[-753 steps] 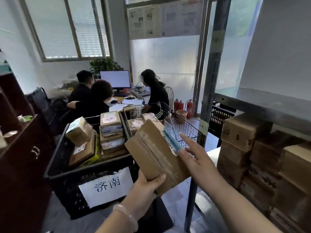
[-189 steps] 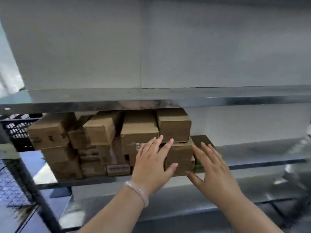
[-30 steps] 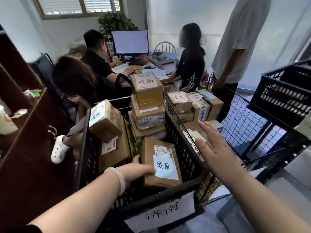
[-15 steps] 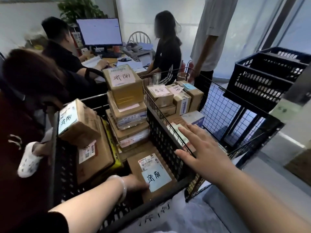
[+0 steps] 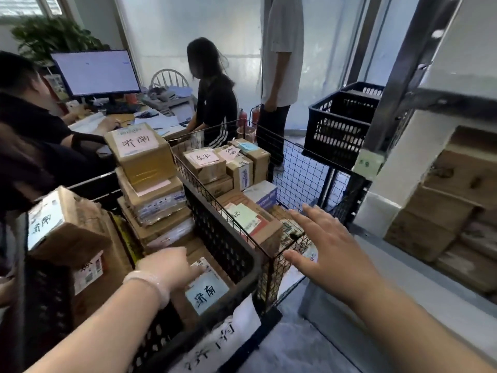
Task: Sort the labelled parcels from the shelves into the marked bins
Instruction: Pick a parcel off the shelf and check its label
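A flat brown parcel with a blue handwritten label (image 5: 207, 290) lies in the near corner of the black plastic bin (image 5: 231, 251), which carries a white paper sign (image 5: 228, 337) on its front. My left hand (image 5: 172, 267), with a pale bracelet on the wrist, rests fingers-down on that parcel without gripping it. My right hand (image 5: 330, 251) hovers spread and empty over the near corner of the wire basket (image 5: 304, 162), which holds several labelled parcels. Behind my left hand stands a tall stack of parcels (image 5: 142, 154). More brown parcels (image 5: 443, 205) sit on the shelf at right.
A tilted labelled box (image 5: 67, 227) fills the bin's left side. A black crate (image 5: 338, 125) stands behind the wire basket by the shelf upright (image 5: 398, 76). A person (image 5: 282, 63) stands beyond the basket. Other people (image 5: 215, 100) sit at a desk with a monitor (image 5: 96, 72).
My left hand has slid from the parcel's near edge onto its top, with the parcel lying in the bin. My view and right hand have swung right, toward the shelf.
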### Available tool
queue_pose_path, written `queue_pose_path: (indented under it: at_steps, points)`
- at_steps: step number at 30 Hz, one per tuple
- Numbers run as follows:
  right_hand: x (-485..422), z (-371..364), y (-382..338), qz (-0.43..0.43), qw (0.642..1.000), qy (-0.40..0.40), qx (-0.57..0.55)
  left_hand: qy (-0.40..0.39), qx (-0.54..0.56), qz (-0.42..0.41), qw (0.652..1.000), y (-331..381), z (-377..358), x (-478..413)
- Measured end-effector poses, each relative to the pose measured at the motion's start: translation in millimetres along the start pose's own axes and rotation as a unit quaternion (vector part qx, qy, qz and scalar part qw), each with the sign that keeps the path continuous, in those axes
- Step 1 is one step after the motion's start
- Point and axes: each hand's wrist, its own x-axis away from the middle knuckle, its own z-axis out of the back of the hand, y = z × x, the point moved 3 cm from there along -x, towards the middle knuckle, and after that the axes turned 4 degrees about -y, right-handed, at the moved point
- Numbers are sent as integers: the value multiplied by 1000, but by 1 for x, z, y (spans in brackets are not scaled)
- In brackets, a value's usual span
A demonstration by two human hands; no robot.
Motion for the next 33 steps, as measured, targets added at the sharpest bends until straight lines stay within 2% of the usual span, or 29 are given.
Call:
queue_pose_path:
  at_steps: [2, 4, 7, 10, 16, 22, 27, 33]
  points:
    - [16, 9, 10, -12, 1000, 12, 3, 125, 53, -84, 987, 32, 24, 22]
    - [36, 19, 21, -19, 999, 27, 8, 231, 71, -185, 953, 78, 38, 53]
    - [77, 40, 48, -42, 997, 58, 42, 289, 33, -277, 916, 153, 34, 94]
    - [134, 66, 88, -101, 988, 87, 80, 288, 32, -338, 895, 225, 13, 130]
    - [277, 108, 168, -240, 955, 136, 107, 285, 32, -479, 829, 372, -33, 220]
    - [422, 146, 226, -338, 912, 183, 143, 282, 15, -590, 756, 495, -87, 319]
    - [508, 173, 263, -408, 875, 216, 150, 227, 30, -651, 724, 573, -120, 387]
    - [561, 201, 301, -447, 853, 236, 128, 197, 51, -667, 717, 642, -113, 423]
